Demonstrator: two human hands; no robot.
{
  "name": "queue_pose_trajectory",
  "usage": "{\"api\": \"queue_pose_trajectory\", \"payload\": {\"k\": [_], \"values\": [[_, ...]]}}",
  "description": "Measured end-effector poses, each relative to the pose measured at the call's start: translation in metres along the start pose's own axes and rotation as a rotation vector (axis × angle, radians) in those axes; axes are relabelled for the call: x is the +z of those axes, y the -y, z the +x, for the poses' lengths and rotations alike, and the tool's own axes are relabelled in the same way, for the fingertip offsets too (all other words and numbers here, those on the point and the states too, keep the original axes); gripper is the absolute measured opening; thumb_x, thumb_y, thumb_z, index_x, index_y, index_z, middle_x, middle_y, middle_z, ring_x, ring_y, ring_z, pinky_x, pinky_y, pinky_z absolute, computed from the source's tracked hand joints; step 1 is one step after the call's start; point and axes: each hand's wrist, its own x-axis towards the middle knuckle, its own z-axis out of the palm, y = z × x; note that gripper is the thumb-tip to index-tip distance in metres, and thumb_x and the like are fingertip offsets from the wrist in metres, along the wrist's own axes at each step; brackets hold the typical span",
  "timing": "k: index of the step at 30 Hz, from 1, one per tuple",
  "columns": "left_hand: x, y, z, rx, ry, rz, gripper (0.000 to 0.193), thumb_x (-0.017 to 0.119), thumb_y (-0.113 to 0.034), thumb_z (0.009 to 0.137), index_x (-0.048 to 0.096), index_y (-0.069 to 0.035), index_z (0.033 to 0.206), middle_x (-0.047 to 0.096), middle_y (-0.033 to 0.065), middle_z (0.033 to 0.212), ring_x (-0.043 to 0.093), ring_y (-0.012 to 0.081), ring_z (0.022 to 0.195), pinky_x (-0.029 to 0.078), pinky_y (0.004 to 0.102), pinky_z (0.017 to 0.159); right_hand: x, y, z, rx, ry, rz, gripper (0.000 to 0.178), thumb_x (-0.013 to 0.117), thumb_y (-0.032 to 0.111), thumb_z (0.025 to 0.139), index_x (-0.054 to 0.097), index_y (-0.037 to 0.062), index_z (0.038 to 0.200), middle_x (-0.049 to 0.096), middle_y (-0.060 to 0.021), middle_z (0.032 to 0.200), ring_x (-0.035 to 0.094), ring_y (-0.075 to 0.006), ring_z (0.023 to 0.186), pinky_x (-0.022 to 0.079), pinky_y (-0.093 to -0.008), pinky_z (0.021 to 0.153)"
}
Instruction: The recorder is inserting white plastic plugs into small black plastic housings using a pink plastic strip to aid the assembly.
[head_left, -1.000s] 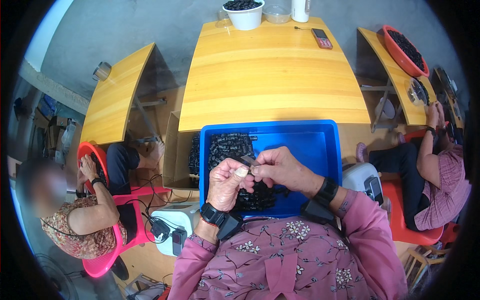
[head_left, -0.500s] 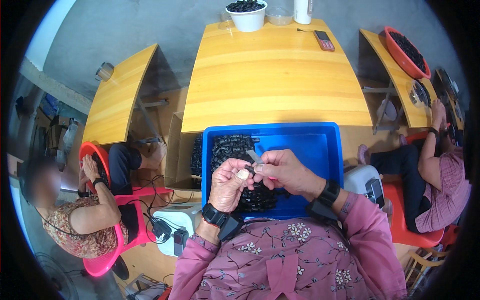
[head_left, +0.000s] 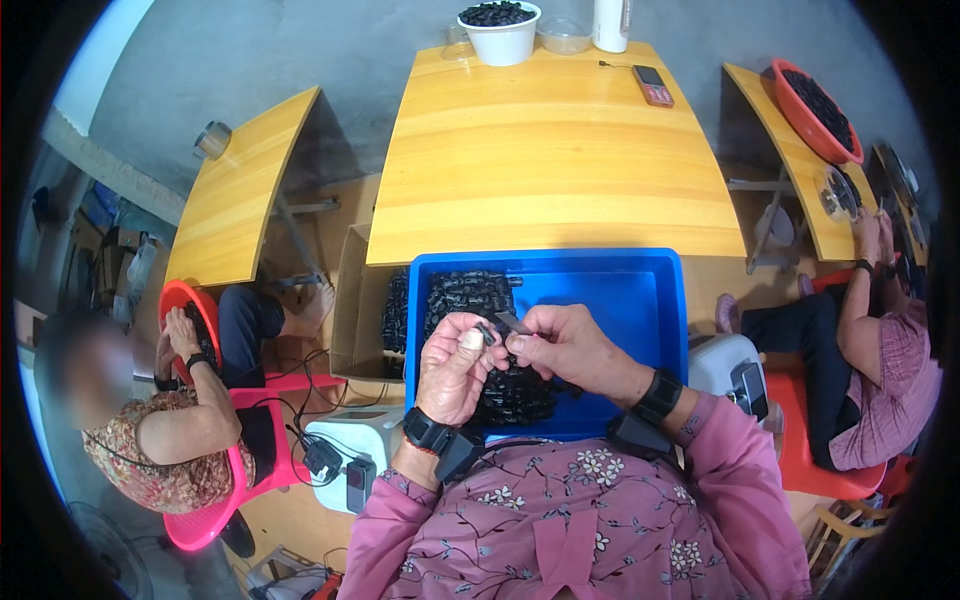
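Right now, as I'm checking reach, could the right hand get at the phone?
Probably not without leaning: the phone lies near the far edge of the table, and the right hand, over the tray, holds a flat strip.

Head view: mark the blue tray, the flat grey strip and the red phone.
Blue tray (head_left: 632, 300): head view, bare floor at right.
Flat grey strip (head_left: 513, 322): head view, middle of its visible length.
Red phone (head_left: 653, 87): head view, middle of its face.

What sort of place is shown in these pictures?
Probably a workshop for handwork: a blue tray of small black parts, a red basin heaped with dark pieces, and co-workers seated on both sides.
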Motion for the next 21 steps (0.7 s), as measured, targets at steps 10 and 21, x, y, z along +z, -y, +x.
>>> {"api": "queue_pose_trajectory", "payload": {"k": [10,21], "values": [[-0.002,0.0,-0.003,-0.127,0.004,-0.343,0.024,0.062,-0.008,0.095,0.058,-0.003,0.118,0.065,0.0102,0.097,0.062,0.0167,0.081,0.051,0.0293,0.068,0.01,-0.002,0.003,-0.337,-0.053,-0.067,0.023,0.06,0.02,0.098,0.066,-0.0006,0.106,0.064,-0.0053,0.087,0.058,-0.0109,0.078,0.05,-0.0274,0.07],[-0.004,0.004,-0.005,-0.094,-0.013,-0.415,0.019,0.059,-0.004,0.095,0.058,-0.003,0.114,0.066,0.0105,0.1,0.068,0.0167,0.082,0.058,0.0272,0.072,0.012,0.006,0.006,-0.563,-0.067,-0.492,0.018,0.064,0.008,0.089,0.067,0.0034,0.106,0.06,-0.0122,0.084,0.06,-0.0287,0.075,0.051,-0.0369,0.067]]}}
